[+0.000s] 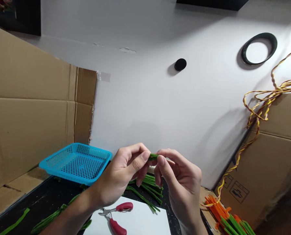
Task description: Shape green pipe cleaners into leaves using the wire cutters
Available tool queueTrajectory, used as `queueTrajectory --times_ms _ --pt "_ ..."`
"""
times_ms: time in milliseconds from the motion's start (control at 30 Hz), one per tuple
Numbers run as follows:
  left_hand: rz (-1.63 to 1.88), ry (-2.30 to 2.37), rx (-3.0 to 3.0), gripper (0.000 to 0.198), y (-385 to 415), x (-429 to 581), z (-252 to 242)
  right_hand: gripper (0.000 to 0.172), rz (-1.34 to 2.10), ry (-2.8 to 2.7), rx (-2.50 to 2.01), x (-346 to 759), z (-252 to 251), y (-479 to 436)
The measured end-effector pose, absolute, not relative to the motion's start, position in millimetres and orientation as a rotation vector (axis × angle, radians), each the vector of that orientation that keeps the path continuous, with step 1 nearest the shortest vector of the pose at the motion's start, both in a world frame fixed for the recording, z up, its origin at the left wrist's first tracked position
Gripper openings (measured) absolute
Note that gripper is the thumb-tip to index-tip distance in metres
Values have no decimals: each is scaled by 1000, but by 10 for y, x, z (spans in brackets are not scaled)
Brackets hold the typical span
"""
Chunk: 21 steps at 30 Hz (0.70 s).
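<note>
So both hands are busy rn: the left hand (122, 174) pinches a small green piece (153, 157) btwn thumb and forefinger, and the right hand (178, 178) pinches the other end the same way. The piece is held up over the table (10, 207), tips of the two hands near each other but not touching afaict. Most of it's covered by fingers, so idk the full shape.

Below the hands there's a bunch of green stems (147, 189), a few ends lying over the white sheet (145, 225). Pliers w/ red handles (122, 207) sit on that sheet, spread open. More green strips (49, 218) are on the left side, near a blue basket (69, 176) at the back left. Off to the right, orange sticks (216, 209) lie next to green sticks (233, 225), w/ twisted yellow-brown wire (237, 161) hanging by a cardboard box (265, 160).
</note>
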State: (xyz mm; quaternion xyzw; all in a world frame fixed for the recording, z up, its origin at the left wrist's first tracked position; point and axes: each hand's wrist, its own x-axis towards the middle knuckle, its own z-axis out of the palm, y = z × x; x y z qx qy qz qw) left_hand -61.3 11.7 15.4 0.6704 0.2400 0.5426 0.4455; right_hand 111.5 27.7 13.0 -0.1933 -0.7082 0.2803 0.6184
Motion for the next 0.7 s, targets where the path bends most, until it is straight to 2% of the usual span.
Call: queueTrajectory --times_ms 167,267,367,567,700 --pt "1410 697 1773 34 91 -627 132 21 1162 -1511 -366 1093 136 295" --pt "1438 601 1759 32 106 -611 104 23 1510 -1362 -305 1040 140 297" --pt "1417 490 1636 33 152 -581 75 28 1712 -1267 -273 997 150 311" --pt "1296 372 1231 44 216 -496 108 32 1669 -1239 -323 944 154 334" --pt "1258 340 1027 47 216 -489 144 30 1274 -1327 -446 897 91 293"
